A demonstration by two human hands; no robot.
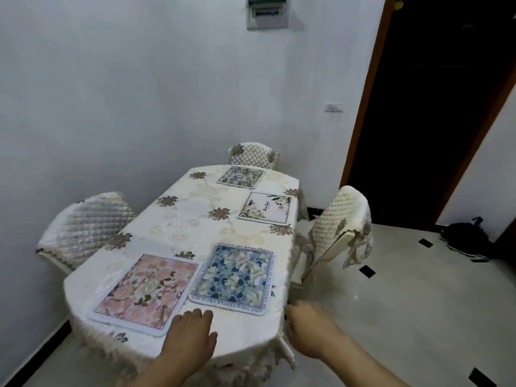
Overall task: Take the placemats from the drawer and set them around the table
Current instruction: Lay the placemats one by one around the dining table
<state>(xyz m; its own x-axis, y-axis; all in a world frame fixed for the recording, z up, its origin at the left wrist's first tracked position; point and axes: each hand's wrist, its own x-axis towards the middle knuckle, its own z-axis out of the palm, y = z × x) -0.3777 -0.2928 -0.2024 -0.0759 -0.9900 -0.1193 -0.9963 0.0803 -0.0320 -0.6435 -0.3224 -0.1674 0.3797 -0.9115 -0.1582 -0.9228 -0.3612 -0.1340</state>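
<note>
Placemats four flat on table, left hand open empty, right hand curled empty.

Dim, flat indoor light, soft wide-angle frame.
Even cool light over the wall, no hard shadows; only a faint shadow under the counter edge and chairs. Doorway at right is near black, no detail inside. Slight sheen on the floor. Overall picture is soft and compressed, print on the placemats smeared. Right hand is motion-blurred at the fingers; left hand a bit sharper. Door frame and wall lines bow toward the edges from lens distortion.
</note>
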